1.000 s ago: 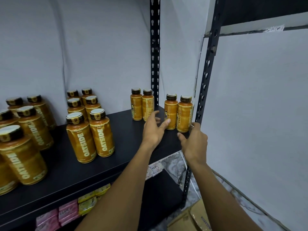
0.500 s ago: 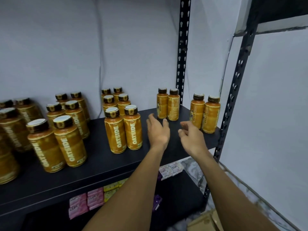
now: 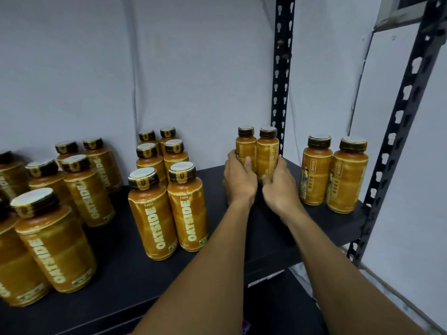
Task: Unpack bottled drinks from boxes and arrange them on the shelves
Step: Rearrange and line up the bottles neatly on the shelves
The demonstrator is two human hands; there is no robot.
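Observation:
Orange Oatside bottles with dark caps stand in pairs on a black shelf board (image 3: 271,228). At the back by the rear upright stands a pair: my left hand (image 3: 239,180) grips the left bottle (image 3: 245,151), and my right hand (image 3: 278,182) grips the right bottle (image 3: 267,153). Both bottles are upright on the board, touching each other. Another pair (image 3: 333,175) stands at the right end, apart from my hands. A double row of bottles (image 3: 167,209) stands left of my hands.
More bottle rows (image 3: 53,238) fill the shelf's left side. Black perforated uprights stand at the back (image 3: 280,76) and front right (image 3: 396,131). A grey wall (image 3: 169,68) lies behind, and a lower shelf (image 3: 278,303) sits beneath.
Both hands have reached forward from mid-shelf to the back pair of bottles and closed around them. The view has swung left and nearer to the shelf.

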